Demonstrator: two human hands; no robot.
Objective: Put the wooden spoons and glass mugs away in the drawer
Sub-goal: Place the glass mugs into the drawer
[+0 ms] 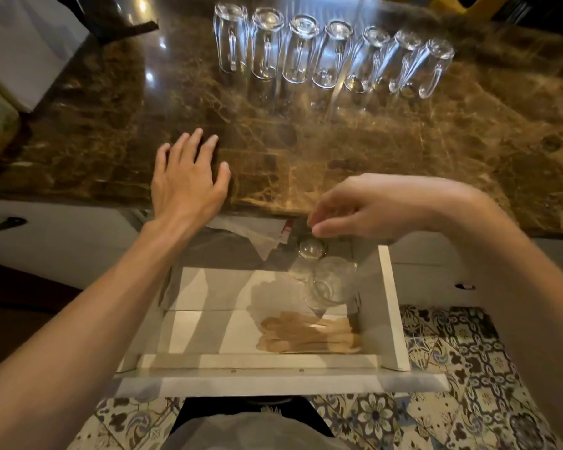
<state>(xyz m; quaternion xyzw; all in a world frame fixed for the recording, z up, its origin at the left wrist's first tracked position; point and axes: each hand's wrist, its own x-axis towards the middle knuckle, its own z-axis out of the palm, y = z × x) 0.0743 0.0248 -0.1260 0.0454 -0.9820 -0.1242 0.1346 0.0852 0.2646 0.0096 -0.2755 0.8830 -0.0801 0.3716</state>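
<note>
Glass mugs in the drawer (391, 306), at lower centre, are blurred; their count cannot be told. One mug (312, 249) sits just below the right hand (364, 207), whose fingers are loosely curled and empty. Wooden spoons (309, 332) lie near the drawer's front. Left hand (189, 180) hovers flat, fingers spread, over the countertop (403, 141). Seven inverted mugs (332, 50) line the upper frame.

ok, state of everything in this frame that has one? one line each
drawer: pulled open
wooden spoons: piled flat in the drawer's front right
glass mugs in drawer: two visible, back right
glass mugs on counter: seven, upside down in a row
left hand: open, flat over the counter, empty
right hand: fingers loosely open above the drawer mugs; contact unclear
</note>
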